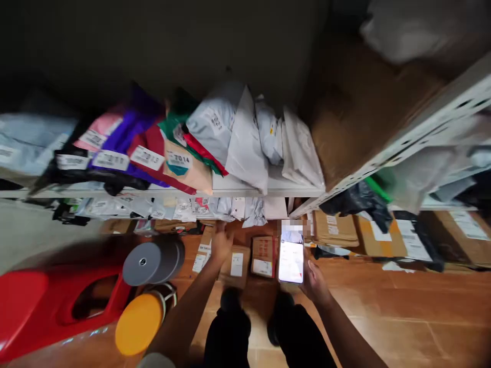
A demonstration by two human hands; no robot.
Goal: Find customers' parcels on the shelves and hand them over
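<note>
The right hand (pixel 314 281) is clamped on a phone (pixel 291 258), held upright with its lit screen facing the camera; the fingers wrap its right edge. The phone sits in the middle of the view, just above the floor (pixel 402 306), in front of the low row of cardboard boxes.

The left hand (pixel 221 243) stretches forward to the left of the phone, over a small cardboard box (pixel 236 266) with a white label standing on the floor. The hand is blurred, so I cannot tell whether its fingers are apart or together, nor whether it touches the box. Just right of that box stands another box with red print (pixel 264 255), between it and the phone.

Farther off, a white shelf (pixel 245 190) carries a heap of mailer bags: grey ones (pixel 245 138) in the middle, purple, red and green ones (pixel 146 143) to the left, each with a white label. Under the shelf hang more small parcels. To the right, brown cartons (pixel 335 228) line the floor below a second shelf frame.

Near left lie a red plastic stool (pixel 46 306), a grey disc (pixel 148 263) and a yellow disc (pixel 138 323). The person's dark trouser legs (pixel 230 332) show at the near edge
</note>
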